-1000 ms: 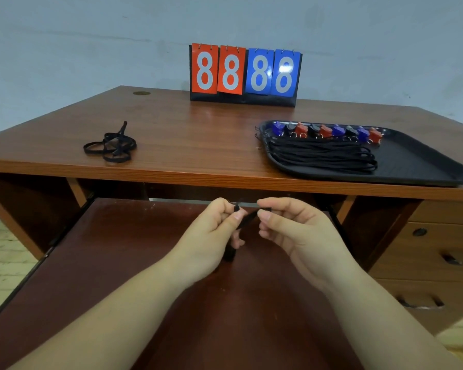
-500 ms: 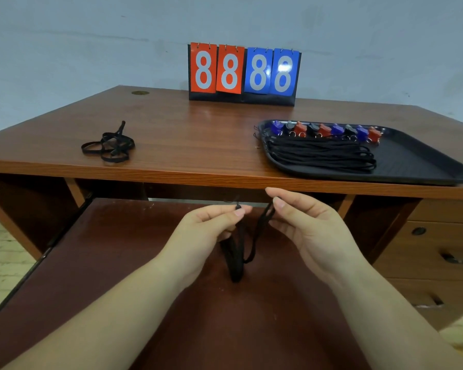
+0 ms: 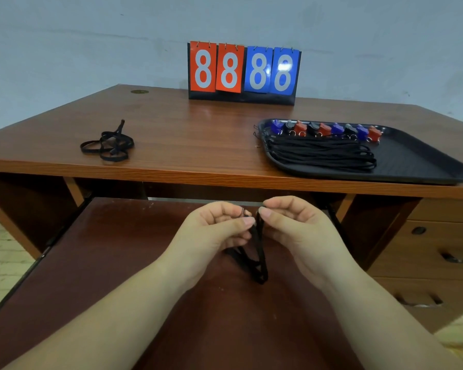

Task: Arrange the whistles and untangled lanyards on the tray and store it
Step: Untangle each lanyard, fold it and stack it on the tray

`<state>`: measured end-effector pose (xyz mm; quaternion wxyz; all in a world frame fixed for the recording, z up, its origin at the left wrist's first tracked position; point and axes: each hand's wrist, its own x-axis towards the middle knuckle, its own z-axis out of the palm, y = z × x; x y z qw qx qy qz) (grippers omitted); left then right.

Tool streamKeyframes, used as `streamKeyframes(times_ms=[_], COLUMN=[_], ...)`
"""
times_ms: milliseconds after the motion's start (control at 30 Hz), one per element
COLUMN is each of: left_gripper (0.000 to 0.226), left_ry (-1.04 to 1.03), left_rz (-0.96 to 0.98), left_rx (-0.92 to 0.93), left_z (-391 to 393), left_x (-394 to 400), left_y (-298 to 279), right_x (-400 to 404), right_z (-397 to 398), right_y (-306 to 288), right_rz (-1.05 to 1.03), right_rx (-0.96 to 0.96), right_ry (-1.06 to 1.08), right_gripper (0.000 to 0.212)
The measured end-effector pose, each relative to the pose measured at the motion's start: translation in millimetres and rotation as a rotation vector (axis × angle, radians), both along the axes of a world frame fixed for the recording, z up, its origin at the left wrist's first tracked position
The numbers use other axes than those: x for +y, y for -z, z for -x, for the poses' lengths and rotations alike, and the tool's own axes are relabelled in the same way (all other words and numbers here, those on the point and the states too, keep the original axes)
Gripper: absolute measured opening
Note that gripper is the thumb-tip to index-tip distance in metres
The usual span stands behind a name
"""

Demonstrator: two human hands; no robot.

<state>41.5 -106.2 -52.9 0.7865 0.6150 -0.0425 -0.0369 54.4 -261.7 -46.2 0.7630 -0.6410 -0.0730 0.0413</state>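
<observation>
Over the pulled-out shelf [image 3: 112, 263], my left hand [image 3: 214, 233] and my right hand [image 3: 297, 228] each pinch the top of one black lanyard [image 3: 257, 257], whose loop hangs down between them. A black tray [image 3: 417, 158] at the desk's right holds a row of several blue, red and black whistles [image 3: 326, 129] and a bundle of straightened black lanyards [image 3: 321, 153]. A tangled black lanyard [image 3: 108, 145] lies on the desk's left side.
A flip scoreboard [image 3: 243, 72] reading 8888 stands at the back of the wooden desk [image 3: 187, 134]. Drawers [image 3: 439, 249] with handles sit under the desk at the right. The tray's front corner overhangs the desk edge slightly.
My hands have come closer together and curled more tightly on the lanyard's top; the hanging loop has lengthened since a second ago.
</observation>
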Motion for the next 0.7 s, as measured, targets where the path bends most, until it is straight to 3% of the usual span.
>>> streamKeyframes(times_ms=[100,233,400,700], left_gripper=[0.010,0.032,0.039,0.022], left_ry=[-0.007,0.013,0.085,0.108], left_rz=[0.013,0.045,0.055,0.062], left_rx=[0.000,0.017,0.011,-0.018], left_z=[0.2,1.6,2.8,4.7], left_x=[-0.1,-0.8,0.3,-0.8], left_y=[-1.0,-2.3,-1.5,-3.0], right_x=[-0.3,0.1,2.1,4.5], right_z=[1.7,2.9,2.8,6.2], right_y=[-1.7,-3.6,-2.8,-0.5], right_rz=[-0.015,-0.031,-0.043,0.058], right_rx=[0.018,0.026,0.057,0.133], right_ry=[-0.028,-0.067,-0.084,-0.123], right_gripper=[0.021,0.026,0.032,0.028])
